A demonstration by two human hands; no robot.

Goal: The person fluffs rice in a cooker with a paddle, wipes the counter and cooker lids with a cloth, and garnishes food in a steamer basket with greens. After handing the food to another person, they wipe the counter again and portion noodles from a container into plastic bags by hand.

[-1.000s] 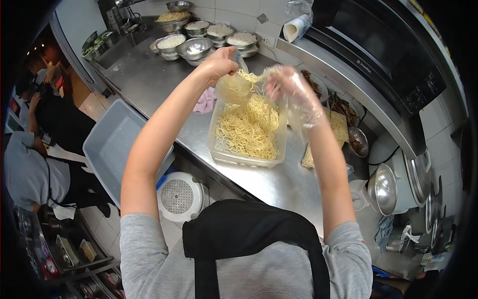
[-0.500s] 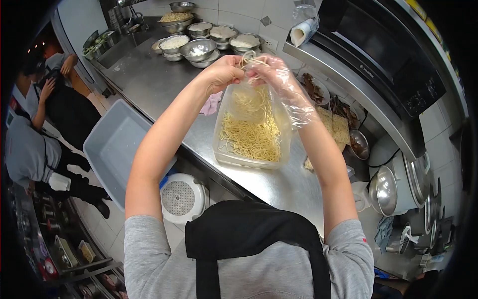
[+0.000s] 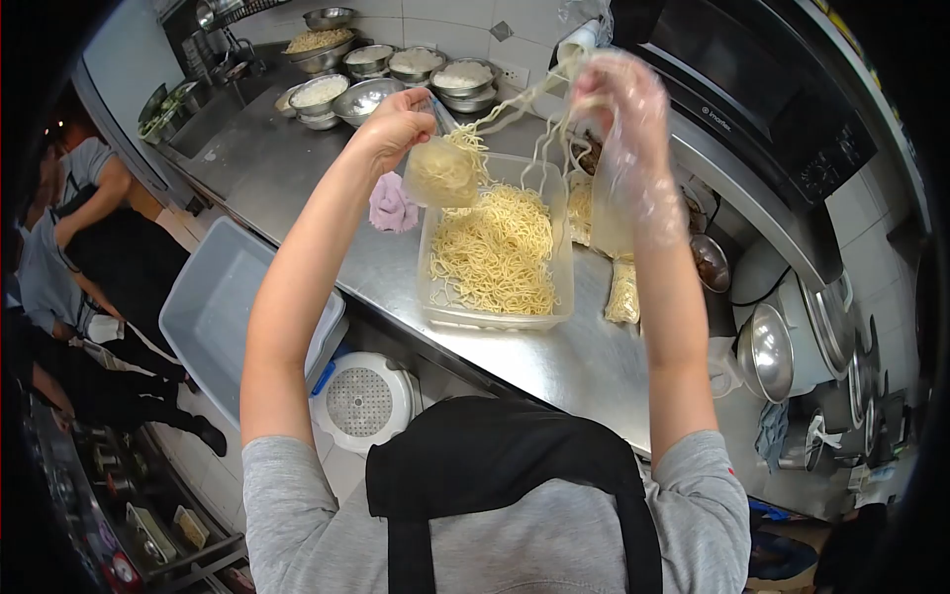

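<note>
My left hand point(image 3: 401, 124) is closed on the top of a clear plastic bag point(image 3: 440, 176) with pale noodles inside, held over the left rim of the tub. My right hand point(image 3: 625, 94), in a clear plastic glove and slightly blurred, is raised at upper right and closed around noodles. Long noodle strands point(image 3: 512, 105) stretch from it toward the bag, and others dangle over the tub. Below both hands, a translucent plastic tub point(image 3: 500, 321) holds a heap of loose yellow noodles point(image 3: 493, 247). A pink cloth point(image 3: 394, 205) lies left of the tub.
Bagged noodles point(image 3: 622, 294) lie right of the tub. Metal bowls point(image 3: 465, 84) with white contents stand at the back. A microwave point(image 3: 752, 99) overhangs the right side. Below the counter's left edge are a grey bin point(image 3: 233, 317) and a white stool point(image 3: 361, 396). Co-workers point(image 3: 94, 218) stand at left.
My hands, close together over the tub before, are now wide apart. The left moved left with the bag; the right went up and right, drawing strands out between them.
</note>
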